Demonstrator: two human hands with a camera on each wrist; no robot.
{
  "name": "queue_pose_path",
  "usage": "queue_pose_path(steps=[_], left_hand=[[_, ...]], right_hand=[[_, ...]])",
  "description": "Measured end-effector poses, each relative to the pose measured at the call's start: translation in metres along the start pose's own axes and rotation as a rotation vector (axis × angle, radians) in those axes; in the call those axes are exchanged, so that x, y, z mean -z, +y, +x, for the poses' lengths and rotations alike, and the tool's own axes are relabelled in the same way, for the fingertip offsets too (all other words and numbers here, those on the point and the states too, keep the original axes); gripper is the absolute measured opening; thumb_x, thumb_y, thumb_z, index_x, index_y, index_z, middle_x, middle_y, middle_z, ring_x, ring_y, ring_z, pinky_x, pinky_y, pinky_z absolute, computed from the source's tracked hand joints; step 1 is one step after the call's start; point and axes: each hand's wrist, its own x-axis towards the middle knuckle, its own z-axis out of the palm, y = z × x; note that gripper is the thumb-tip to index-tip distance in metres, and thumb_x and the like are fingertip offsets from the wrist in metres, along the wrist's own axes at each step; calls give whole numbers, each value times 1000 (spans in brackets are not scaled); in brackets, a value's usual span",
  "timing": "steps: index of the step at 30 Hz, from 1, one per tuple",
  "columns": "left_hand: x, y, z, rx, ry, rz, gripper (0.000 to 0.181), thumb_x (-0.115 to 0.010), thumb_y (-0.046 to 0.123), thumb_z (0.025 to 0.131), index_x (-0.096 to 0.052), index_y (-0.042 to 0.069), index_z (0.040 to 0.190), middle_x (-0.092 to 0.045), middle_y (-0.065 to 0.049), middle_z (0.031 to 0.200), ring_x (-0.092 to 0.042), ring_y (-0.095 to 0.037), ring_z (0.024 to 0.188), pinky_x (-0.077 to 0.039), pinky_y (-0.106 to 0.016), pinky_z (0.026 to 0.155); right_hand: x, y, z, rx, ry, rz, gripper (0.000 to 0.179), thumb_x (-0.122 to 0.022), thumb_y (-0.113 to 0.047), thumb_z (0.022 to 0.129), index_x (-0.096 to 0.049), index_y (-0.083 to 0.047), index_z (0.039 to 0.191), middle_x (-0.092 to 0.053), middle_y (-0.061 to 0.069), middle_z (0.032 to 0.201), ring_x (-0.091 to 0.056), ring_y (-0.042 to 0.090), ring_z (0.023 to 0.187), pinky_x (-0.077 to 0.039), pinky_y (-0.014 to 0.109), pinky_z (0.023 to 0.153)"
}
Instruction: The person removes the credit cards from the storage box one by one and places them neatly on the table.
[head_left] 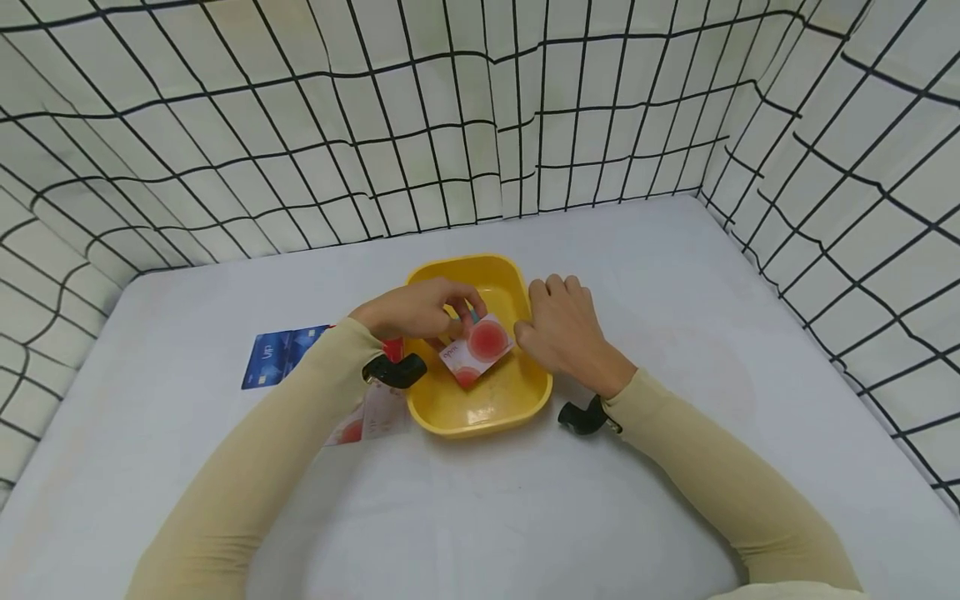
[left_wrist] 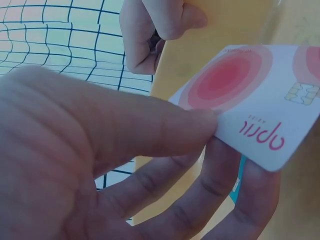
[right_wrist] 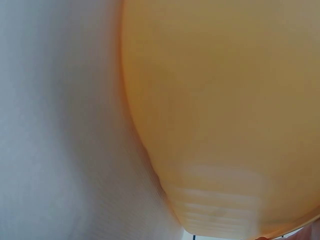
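Observation:
My left hand [head_left: 431, 308] pinches a white card with red circles [head_left: 483, 343] between thumb and fingers, over the yellow plastic basin [head_left: 442, 429]. In the left wrist view the card [left_wrist: 255, 105] shows a chip and the word "april", with the thumb on its printed face and fingers beneath. A bit of teal [left_wrist: 238, 182] shows between the fingers behind the card. My right hand [head_left: 562, 329] grips the basin's right rim, thumb on the inner side and curled fingers outside. The right wrist view is filled mostly by the basin's outer wall [right_wrist: 215, 110].
Blue cards [head_left: 267, 360] lie on the white table left of the basin, partly under the left forearm. A red card [head_left: 393, 350] and pink-and-white cards [head_left: 384, 412] lie close to the basin's left side. A black wire grid [head_left: 450, 125] stands along the table's back and sides.

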Motion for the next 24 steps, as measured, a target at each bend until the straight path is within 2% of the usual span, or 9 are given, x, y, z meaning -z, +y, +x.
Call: queue_pose_path(steps=[8,17,24], left_hand=[[1,-1,-4,6,14,-4,36,-58,6,97,-58,8,133,-62,-14,121,-65,-25,99,-65,-37,86],[-1,-1,-9,31,55,-16,35,-58,5,98,-55,11,132,-60,-13,124,-65,-28,106,-65,-37,86],[-3,-7,-15,-4,114,-32,34,-61,7,98,-53,7,131,-59,-16,126,-67,-28,101,-65,-36,84]], right_hand=[[-1,0,0,-5,-7,5,22,-48,-26,93,-52,-4,100,-48,11,90,-41,31,92,-33,40,82],[-1,0,0,-5,-1,7,23,-49,-26,93,-53,-4,98,-47,11,89,-41,31,91,-31,39,80],[0,-1,-1,2,5,9,20,-49,-25,92,-51,-4,95,-46,11,88,-40,31,90,-29,39,79]])
